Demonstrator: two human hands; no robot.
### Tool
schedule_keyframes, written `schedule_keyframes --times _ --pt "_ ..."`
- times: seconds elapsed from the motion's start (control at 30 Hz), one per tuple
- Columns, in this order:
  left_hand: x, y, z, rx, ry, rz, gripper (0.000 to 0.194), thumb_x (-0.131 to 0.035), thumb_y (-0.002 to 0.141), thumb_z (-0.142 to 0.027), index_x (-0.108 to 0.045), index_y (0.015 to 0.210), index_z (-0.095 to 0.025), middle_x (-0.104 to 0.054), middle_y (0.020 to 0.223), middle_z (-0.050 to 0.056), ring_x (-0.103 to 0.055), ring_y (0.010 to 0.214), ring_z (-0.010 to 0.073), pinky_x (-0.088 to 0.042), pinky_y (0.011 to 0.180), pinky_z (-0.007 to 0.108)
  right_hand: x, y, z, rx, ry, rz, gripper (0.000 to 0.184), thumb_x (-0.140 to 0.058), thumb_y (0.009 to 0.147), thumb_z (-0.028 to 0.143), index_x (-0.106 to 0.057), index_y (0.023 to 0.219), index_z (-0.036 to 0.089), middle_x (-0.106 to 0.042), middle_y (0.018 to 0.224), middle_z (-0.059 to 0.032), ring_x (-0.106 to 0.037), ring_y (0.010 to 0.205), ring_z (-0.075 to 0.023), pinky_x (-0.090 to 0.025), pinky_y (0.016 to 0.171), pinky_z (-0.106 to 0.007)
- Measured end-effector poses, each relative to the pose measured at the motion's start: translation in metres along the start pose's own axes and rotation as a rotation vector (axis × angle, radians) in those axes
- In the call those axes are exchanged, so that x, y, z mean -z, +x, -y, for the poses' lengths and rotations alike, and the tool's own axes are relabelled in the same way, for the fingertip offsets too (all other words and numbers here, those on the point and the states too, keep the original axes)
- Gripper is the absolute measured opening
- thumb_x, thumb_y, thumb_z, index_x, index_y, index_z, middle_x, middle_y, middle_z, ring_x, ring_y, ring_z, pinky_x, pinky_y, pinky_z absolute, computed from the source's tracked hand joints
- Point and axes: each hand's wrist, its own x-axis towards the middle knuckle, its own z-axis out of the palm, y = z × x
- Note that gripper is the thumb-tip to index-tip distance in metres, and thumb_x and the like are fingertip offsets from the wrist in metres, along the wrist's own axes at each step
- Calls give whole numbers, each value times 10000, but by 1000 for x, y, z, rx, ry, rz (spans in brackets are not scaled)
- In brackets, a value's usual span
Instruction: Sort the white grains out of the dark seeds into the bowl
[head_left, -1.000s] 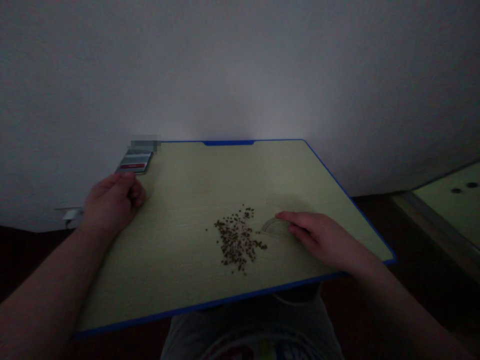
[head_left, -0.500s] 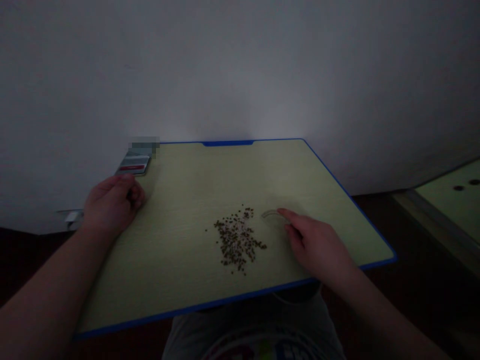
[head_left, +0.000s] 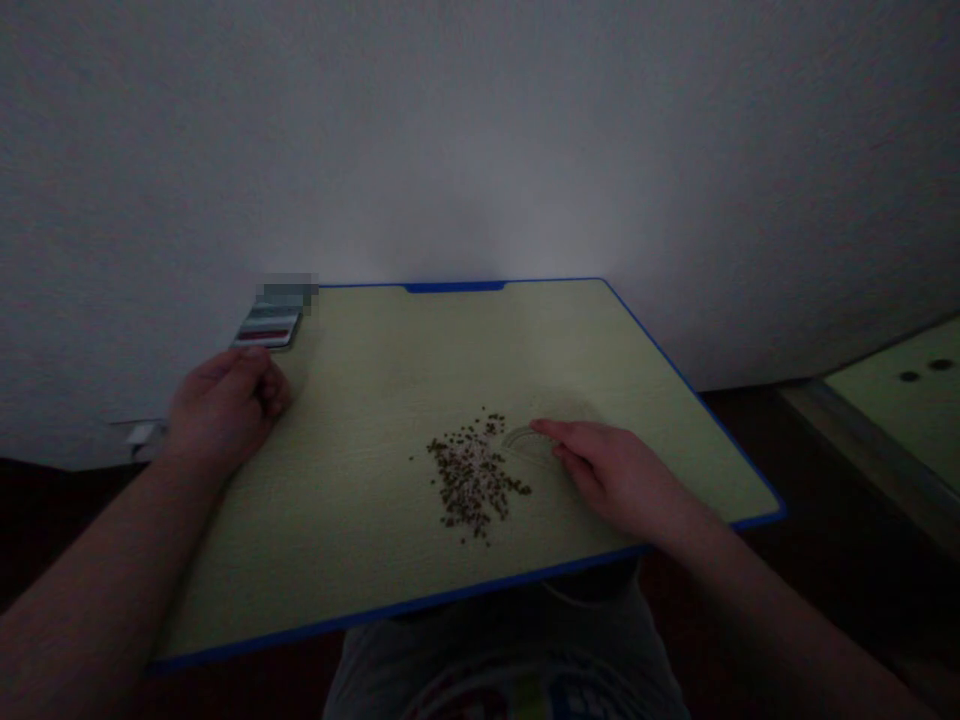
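My right hand (head_left: 611, 470) grips a clear, half-round protractor (head_left: 521, 440) between thumb and fingers, index finger along its curved edge. The protractor's left end is beside a pile of small grains (head_left: 472, 475), dark brown-green ones mixed with pale ones, spread on the light wooden table (head_left: 390, 380). Whether its edge touches the grains I cannot tell. My left hand (head_left: 229, 405) rests curled in a loose fist at the table's left edge, just below a phone (head_left: 270, 325); whether anything is inside the fist is hidden.
Blue edging (head_left: 420, 603) runs around the table. A pale wall (head_left: 480, 140) rises behind it. A white plug (head_left: 142, 435) sits at the wall on the left, and a second light board (head_left: 915, 390) with dark round holes stands at the far right. My lap is below the front edge.
My right hand first lifted and tilted the protractor, then lowered and shifted it left, closer to the grains. The left hand and the pile look unchanged.
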Motion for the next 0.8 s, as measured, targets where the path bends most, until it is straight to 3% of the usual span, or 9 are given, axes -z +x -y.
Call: schedule_keyframes --times 0.37,0.63,0.8 --pt "-2 1 1 -32 32 24 317 -560 779 -113 -457 484 -163 -390 448 -30 -366 372 84 -275 336 220 15 -38 0 67 79 195 403 -400 925 138 -561 1283 230 -702 988 -57 -653 866 -196 -529 737 -354" --pt "-6 -4 -7 8 42 29 322 -613 747 -187 -455 467 -168 -392 441 -30 -375 371 81 -282 339 217 11 -35 2 29 97 81 421 -395 914 106 -549 1291 212 -698 1109 -73 -657 965 -192 -527 816 -357" --pt "-6 -4 -6 -11 33 10 323 -633 728 -188 -449 464 -168 -388 441 -33 -371 373 79 -282 341 218 4 -28 9 27 47 42 441 -395 897 102 -549 1301 190 -712 953 -76 -657 833 -197 -535 734 -356"
